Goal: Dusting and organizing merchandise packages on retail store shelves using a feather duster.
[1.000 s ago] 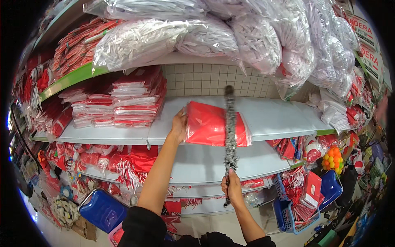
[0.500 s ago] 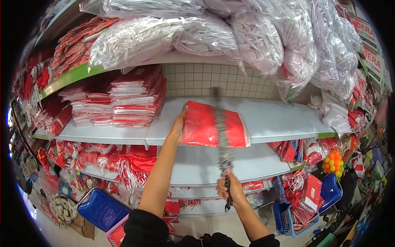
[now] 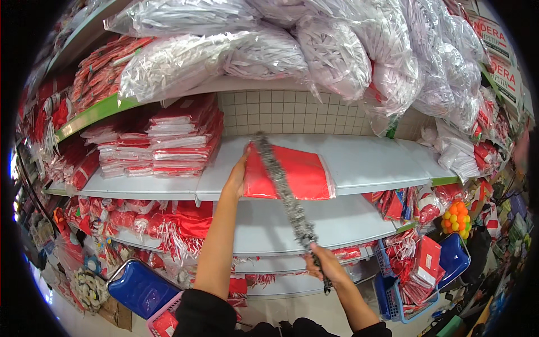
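My left hand (image 3: pixel 238 173) grips the left edge of a flat red package (image 3: pixel 303 173) in clear plastic, held up in front of the shelf. In my right hand (image 3: pixel 328 265) is the black handle of a grey fluffy duster (image 3: pixel 287 197). The duster slants up and to the left across the package, its tip near the package's upper left corner. Its bristles hide part of the red surface; whether they touch it I cannot tell for sure. My left fingers are partly hidden behind the package.
A light grey shelf (image 3: pixel 370 163) spans the middle, with stacked red and white packages (image 3: pixel 182 140) at left. Bulging clear bags of white strips (image 3: pixel 331 56) overhang from above. Below stand a blue basket (image 3: pixel 416 306) of red packages at right and a blue bin (image 3: pixel 145 287) at left.
The duster has swung left, from nearly upright to slanting across the package. My right hand has shifted slightly right and down. The left hand still holds the package, now slightly further left in view.
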Action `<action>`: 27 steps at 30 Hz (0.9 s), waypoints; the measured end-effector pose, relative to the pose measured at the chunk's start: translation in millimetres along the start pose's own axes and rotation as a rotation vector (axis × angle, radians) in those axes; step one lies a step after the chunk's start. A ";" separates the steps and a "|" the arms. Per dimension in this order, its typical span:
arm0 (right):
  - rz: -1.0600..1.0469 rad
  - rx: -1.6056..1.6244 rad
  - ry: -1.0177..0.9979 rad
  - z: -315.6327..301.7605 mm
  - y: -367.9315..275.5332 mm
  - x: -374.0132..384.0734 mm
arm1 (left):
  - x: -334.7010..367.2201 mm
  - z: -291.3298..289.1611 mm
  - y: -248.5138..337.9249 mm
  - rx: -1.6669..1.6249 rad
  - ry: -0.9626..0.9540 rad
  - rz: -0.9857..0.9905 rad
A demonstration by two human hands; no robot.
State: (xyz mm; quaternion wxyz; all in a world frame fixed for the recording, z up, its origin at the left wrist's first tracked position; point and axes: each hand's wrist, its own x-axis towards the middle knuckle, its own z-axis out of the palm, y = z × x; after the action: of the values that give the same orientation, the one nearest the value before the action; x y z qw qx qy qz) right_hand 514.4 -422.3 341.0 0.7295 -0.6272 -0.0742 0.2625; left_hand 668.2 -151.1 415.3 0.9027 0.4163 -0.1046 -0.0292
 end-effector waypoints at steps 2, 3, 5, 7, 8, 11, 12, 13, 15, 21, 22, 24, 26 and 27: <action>-0.076 0.057 0.238 -15.1 -2.2 2.4 | -3.8 10.6 -1.9 0.036 0.119 -0.037; -0.164 0.119 0.288 -34.2 8.3 12.8 | -3.4 8.5 -0.8 0.046 0.117 -0.023; -0.352 -0.048 0.420 -46.7 -8.7 19.3 | 1.5 -4.6 -3.6 0.020 0.063 0.014; -0.442 -0.340 0.552 -66.4 -25.5 27.1 | 1.9 1.2 -5.0 0.031 0.081 0.005; -0.498 -0.596 0.592 -73.9 -37.2 28.9 | -1.1 2.5 -4.2 0.040 0.107 -0.011; -0.481 -0.866 0.565 -84.6 -73.8 39.8 | -6.1 6.8 -4.3 0.025 0.127 0.032; -0.501 -0.868 0.563 -89.9 -81.3 55.6 | -4.9 6.4 -1.2 0.030 0.119 0.050; -0.554 -1.062 0.670 -94.6 -84.4 74.3 | -4.5 2.0 -1.6 -0.005 0.102 0.053; -0.597 -1.260 0.789 -106.5 -95.7 98.1 | -6.6 8.0 -2.3 -0.044 0.077 0.048; -0.522 -1.629 0.667 -60.8 -148.4 101.5 | -7.2 0.9 -2.0 -0.068 0.142 0.076; -0.570 -1.607 0.612 -42.5 -148.5 95.3 | -7.6 -5.1 0.8 -0.077 0.116 0.055; -0.733 -1.460 0.215 -25.8 -139.1 89.9 | -11.0 -5.8 0.6 -0.084 0.084 0.030; -0.786 -1.539 0.224 2.9 -121.0 82.9 | -13.8 1.5 -1.9 -0.060 0.012 0.163; -0.846 -1.615 0.224 15.9 -113.1 82.8 | -14.3 -0.3 -1.9 -0.054 0.008 0.168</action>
State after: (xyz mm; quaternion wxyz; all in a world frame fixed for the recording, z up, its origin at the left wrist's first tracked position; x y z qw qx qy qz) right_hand 610.6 -377.5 433.7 0.1079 -0.8887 -0.3874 -0.2202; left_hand 654.3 -150.1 411.3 0.9133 0.3817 -0.1347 0.0455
